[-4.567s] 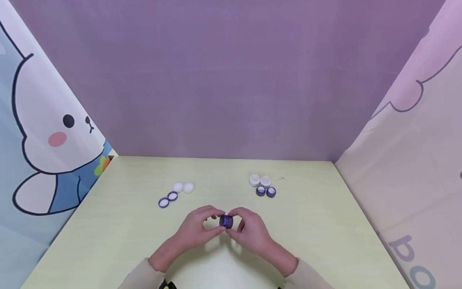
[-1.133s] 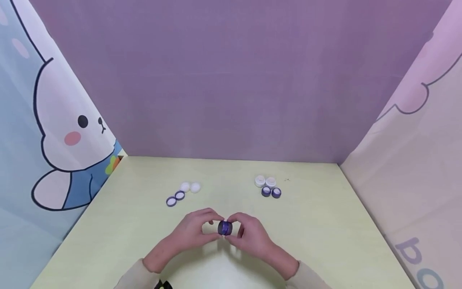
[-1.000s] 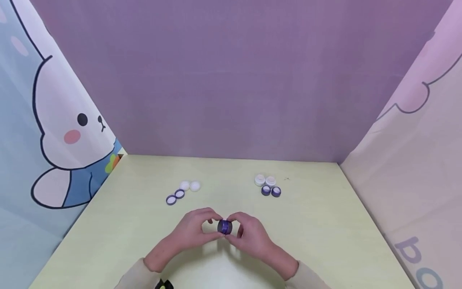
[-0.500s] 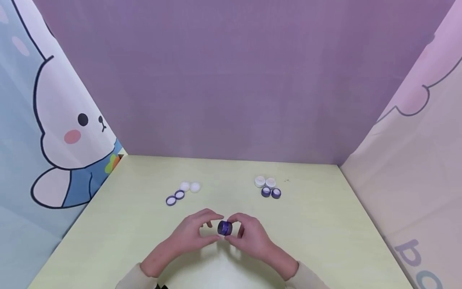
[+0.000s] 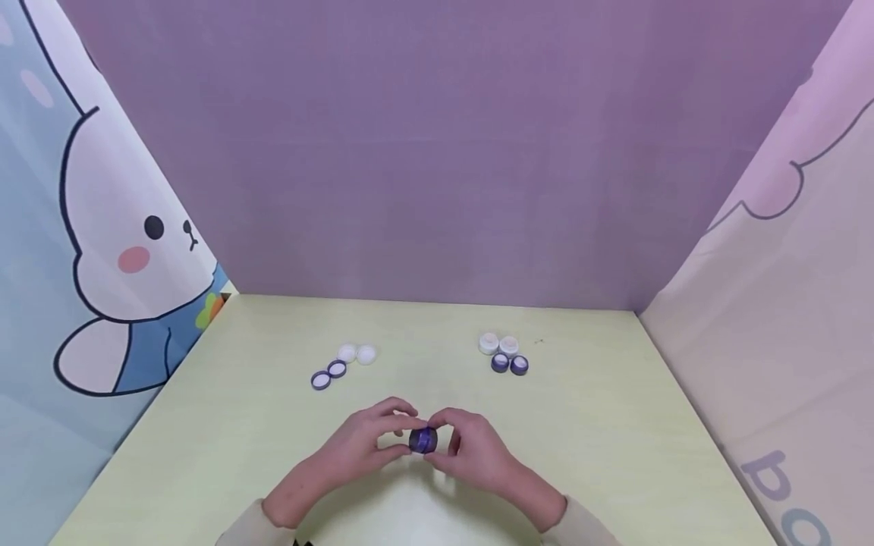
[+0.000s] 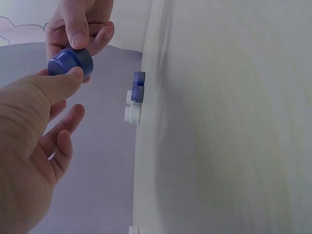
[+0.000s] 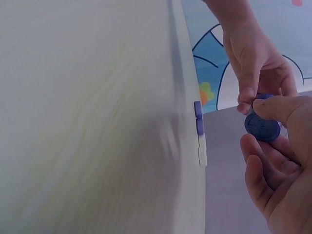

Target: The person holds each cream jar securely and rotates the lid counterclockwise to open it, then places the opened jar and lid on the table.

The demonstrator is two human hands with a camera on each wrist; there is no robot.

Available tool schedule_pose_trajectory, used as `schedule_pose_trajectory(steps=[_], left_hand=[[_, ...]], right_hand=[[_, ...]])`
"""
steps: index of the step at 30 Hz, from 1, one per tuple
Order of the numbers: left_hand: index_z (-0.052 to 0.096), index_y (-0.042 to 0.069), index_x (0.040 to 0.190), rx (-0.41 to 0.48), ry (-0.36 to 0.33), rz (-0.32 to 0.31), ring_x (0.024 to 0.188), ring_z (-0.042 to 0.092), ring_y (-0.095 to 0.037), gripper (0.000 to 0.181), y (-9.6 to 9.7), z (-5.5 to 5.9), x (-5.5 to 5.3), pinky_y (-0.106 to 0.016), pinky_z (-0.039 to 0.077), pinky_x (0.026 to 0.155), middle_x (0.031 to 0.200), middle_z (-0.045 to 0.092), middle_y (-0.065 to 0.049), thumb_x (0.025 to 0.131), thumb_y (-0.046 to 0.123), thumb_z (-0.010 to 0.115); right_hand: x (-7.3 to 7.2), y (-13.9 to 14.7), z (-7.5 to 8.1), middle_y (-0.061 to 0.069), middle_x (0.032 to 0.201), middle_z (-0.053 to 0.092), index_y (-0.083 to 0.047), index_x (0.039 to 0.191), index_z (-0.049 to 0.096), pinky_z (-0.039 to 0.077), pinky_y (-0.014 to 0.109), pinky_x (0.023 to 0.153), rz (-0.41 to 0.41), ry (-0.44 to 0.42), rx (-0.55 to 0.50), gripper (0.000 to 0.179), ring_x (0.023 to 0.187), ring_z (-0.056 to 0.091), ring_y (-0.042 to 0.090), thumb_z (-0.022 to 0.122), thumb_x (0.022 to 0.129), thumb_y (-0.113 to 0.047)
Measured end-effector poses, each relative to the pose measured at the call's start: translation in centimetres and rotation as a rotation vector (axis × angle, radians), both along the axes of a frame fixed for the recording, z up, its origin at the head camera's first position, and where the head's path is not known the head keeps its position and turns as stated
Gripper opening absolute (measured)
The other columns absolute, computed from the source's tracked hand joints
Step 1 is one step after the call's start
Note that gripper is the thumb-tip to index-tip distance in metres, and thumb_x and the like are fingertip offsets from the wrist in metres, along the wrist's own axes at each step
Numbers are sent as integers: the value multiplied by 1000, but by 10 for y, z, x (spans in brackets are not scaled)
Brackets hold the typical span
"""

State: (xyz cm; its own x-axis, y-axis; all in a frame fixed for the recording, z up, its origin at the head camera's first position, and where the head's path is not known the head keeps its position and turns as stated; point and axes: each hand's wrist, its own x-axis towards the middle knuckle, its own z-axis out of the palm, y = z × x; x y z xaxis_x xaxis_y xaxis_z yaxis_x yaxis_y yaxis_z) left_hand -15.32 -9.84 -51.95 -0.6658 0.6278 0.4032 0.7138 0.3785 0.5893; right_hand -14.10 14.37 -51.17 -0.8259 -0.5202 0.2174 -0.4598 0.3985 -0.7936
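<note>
A small purple-blue jar with a screw lid [image 5: 423,440] is held between both hands, above the table. In the head view, my left hand [image 5: 360,446] pinches its left end between thumb and index finger, the other fingers spread loosely. My right hand [image 5: 474,451] grips the right end with thumb and fingertips. The left wrist view has the jar [image 6: 68,62] tilted on its side, left thumb on its near part and right thumb on the far part. Seen from the right wrist, a flat round face of the jar [image 7: 263,128] shows beneath the right thumb.
Left of centre on the pale table [image 5: 239,425] lie two purple-rimmed lids [image 5: 321,380] and two white lids [image 5: 366,354]. Right of centre stand two white jars [image 5: 488,343] and two purple jars [image 5: 520,365]. A purple cloth [image 5: 437,152] hangs behind, with printed curtains at both sides.
Half a second ago the left fingers stood apart from the jar; now they pinch it again. The right hand keeps its grip. Both hands and the jar have come slightly nearer the body.
</note>
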Motion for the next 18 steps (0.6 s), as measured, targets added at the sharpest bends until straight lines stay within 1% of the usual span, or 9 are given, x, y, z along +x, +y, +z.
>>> schedule_pose_trajectory(steps=[3,6,10,14,16,18], left_hand=[[67,28,122,10,2,-21,89,64,-14,43,0,0,-1,-29,55,71,115,58,11,83,16,79],[67,27,120,7,1,-12,86,64,-12,38,1,1,0,-26,54,70,110,60,14,84,25,78],[68,26,114,-23,10,39,82,63,-11,34,2,2,1,-25,54,68,105,61,16,84,40,75],[69,25,107,-46,14,95,78,61,-7,35,4,3,2,-24,52,65,100,62,18,82,48,74],[70,25,107,-57,11,119,77,60,-6,37,5,3,1,-23,51,65,99,62,19,81,51,74],[69,24,109,-67,4,137,77,60,-6,41,5,2,2,-24,51,64,100,63,17,80,53,73]], right_hand=[[1,0,-1,-10,97,66,-20,108,64,46,21,42,5,6,-3,37,48,53,3,82,77,-11],[0,-1,-3,-11,97,66,-21,107,64,45,20,42,8,14,1,37,48,53,2,82,77,-11],[0,-1,-4,-11,95,66,-21,106,65,45,19,42,16,26,-9,36,48,52,0,82,76,-10],[-1,-2,-4,-11,94,65,-21,105,64,44,18,42,18,38,-14,36,48,51,-1,83,76,-11],[-2,-2,-4,-12,94,65,-21,105,64,44,18,42,16,45,-14,36,48,51,-2,83,76,-11],[-2,-2,-4,-11,95,66,-21,105,64,44,18,42,16,43,-14,35,48,52,-1,83,76,-12]])
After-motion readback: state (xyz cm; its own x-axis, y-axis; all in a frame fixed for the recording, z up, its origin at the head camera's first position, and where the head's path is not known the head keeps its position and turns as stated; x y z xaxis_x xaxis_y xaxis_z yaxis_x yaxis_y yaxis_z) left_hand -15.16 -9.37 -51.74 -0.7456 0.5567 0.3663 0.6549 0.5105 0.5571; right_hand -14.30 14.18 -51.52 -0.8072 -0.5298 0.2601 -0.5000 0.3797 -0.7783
